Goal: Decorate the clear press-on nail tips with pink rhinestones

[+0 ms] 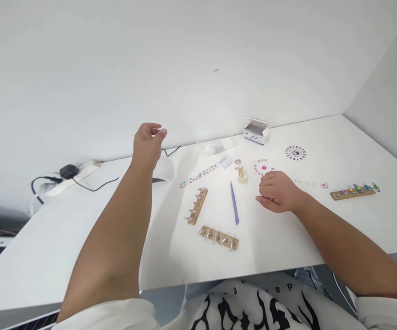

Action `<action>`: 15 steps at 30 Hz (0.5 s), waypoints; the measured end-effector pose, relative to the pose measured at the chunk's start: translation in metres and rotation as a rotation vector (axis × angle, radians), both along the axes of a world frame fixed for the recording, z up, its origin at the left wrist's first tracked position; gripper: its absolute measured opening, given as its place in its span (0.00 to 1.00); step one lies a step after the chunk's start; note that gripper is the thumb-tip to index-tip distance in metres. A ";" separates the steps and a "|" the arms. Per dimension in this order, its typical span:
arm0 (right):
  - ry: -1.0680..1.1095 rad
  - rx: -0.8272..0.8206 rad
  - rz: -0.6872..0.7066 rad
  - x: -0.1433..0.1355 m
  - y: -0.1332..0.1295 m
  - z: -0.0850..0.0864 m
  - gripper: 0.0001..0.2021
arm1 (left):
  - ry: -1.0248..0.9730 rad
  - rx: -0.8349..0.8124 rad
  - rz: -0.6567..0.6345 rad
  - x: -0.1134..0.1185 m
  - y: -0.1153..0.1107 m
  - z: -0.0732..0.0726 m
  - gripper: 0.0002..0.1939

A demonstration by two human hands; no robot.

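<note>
My left hand (149,143) is raised above a white dome-shaped device (164,169), thumb and fingers bent toward each other with a gap between them and nothing visible in it. My right hand (274,191) rests closed on the table, just below a ring of small gems (264,167); whatever its curled fingers may hold is hidden. Between the hands lie a purple tweezer-like tool (234,204) and a small bottle (241,175). Two wooden strips with clear nail tips, one upright (197,207) and one slanted (219,238), sit nearer me.
A open white box (256,131) stands at the back, beside a clear packet (215,146). Colourful gem strips (198,176) lie left of centre. On the right are a round gem set (295,153) and a strip of decorated tips (353,191). A power strip (81,178) with cables is at left.
</note>
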State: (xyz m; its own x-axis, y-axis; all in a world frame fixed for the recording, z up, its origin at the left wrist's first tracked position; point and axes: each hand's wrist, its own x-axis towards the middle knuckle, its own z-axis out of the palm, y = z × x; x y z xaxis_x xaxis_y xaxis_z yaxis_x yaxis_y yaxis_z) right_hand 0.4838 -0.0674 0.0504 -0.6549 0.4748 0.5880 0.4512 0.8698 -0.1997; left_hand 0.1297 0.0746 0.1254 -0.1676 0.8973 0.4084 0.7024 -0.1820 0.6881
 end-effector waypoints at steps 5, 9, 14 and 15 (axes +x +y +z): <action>-0.111 -0.136 -0.041 0.000 -0.001 0.000 0.19 | -0.048 -0.155 0.008 -0.032 -0.120 -0.026 0.18; -0.255 -0.273 -0.187 0.003 0.001 0.008 0.19 | -0.058 -0.453 -0.172 -0.033 -0.208 -0.064 0.19; -0.323 -0.337 -0.347 0.006 0.008 0.007 0.18 | 0.046 -0.617 -0.273 -0.011 -0.249 -0.100 0.24; -0.331 -0.344 -0.352 0.007 0.009 0.006 0.18 | 0.056 -0.600 -0.263 -0.007 -0.248 -0.104 0.26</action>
